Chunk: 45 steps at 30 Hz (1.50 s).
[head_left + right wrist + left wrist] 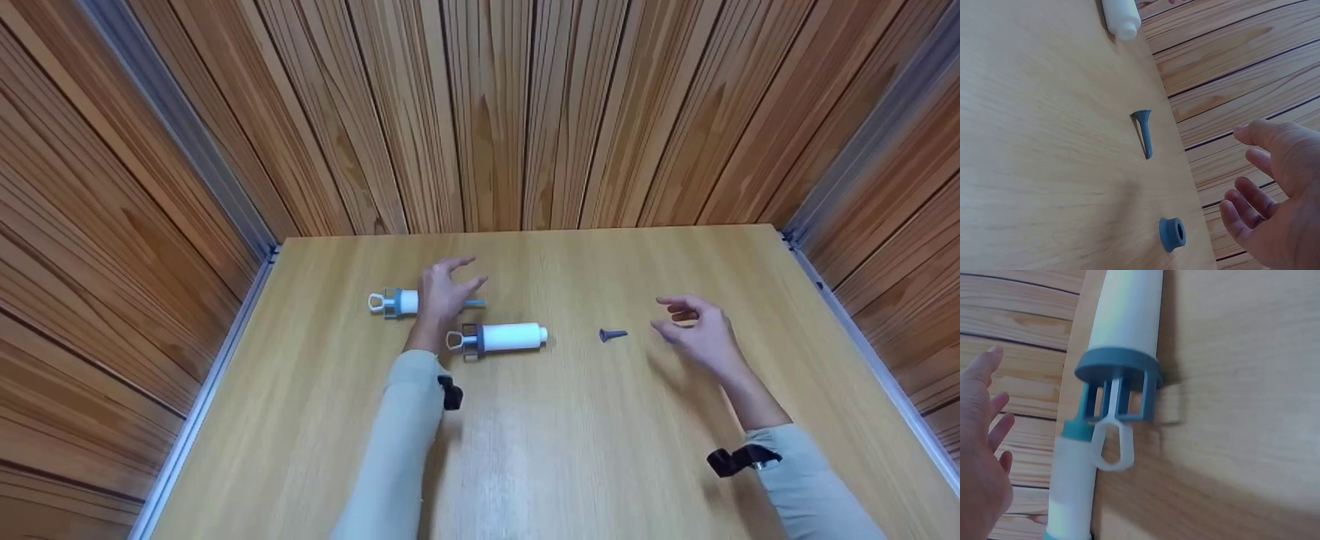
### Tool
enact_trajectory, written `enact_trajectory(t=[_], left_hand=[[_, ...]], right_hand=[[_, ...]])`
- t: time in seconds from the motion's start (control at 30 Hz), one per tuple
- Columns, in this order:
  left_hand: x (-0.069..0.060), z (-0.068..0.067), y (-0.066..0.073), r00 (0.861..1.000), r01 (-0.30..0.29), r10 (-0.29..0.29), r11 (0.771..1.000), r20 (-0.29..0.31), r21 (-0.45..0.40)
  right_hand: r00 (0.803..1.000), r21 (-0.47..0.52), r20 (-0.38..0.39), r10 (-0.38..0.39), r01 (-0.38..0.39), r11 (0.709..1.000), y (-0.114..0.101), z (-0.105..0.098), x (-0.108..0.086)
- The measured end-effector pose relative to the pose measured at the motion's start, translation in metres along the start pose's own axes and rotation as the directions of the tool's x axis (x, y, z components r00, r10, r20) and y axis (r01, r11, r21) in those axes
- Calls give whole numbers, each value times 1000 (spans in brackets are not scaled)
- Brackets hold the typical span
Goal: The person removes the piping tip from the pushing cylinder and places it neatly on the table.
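Two syringe-like tubes lie on the table, each with a white barrel, a bluish collar and a ring-ended plunger. My left hand (442, 292) is over the farther tube (407, 301), hiding part of its barrel; its thin blue tip shows beyond the hand. Fingers and thumb are spread and grip nothing. Closer to me is the second tube (514, 337), with a blunt white end and no tip on it. A small dark blue cone nozzle (613, 334) lies to its right. My right hand (701, 334), loosely bent and holding nothing, hovers near a flanged blue ring (1172, 233).
Wood-plank walls (491, 112) close off the back and both sides of the wooden table (570, 442). Metal rails (217, 382) run along its side edges. Black wrist mounts (450, 393) sit on both sleeves.
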<state>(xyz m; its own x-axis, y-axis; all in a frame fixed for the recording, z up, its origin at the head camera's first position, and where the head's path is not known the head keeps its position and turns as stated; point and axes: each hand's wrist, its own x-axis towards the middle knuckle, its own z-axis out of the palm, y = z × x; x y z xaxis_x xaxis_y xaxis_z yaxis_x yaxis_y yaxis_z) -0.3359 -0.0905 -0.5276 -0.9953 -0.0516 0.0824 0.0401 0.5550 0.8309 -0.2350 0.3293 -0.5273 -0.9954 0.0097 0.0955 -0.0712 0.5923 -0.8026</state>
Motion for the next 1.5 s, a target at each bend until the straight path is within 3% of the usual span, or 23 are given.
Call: enact_trajectory(t=[0.13,0.43,0.67,0.93,1.3,1.5], left_hand=[[2,-8,-6,1000,15,-15,1000,-2,27],[4,-23,-25,1000,-14,15,991,-5,136],[2,-33,-36,999,-37,34,971,15,234],[-2,-45,-53,997,-74,58,946,59,316],[-10,-51,-74,992,-124,110,916,60,381],[-11,-53,-80,992,-124,109,909,59,398]], right_hand=[[1000,-4,7,-29,30,1000,-9,1,-1],[994,13,34,-105,104,994,-27,2,-9],[984,28,32,-177,176,984,-37,7,-12],[954,42,-22,-300,300,953,-42,13,-13],[919,87,-69,-388,393,915,-46,23,-11],[908,76,-70,-414,418,905,-46,28,-11]])
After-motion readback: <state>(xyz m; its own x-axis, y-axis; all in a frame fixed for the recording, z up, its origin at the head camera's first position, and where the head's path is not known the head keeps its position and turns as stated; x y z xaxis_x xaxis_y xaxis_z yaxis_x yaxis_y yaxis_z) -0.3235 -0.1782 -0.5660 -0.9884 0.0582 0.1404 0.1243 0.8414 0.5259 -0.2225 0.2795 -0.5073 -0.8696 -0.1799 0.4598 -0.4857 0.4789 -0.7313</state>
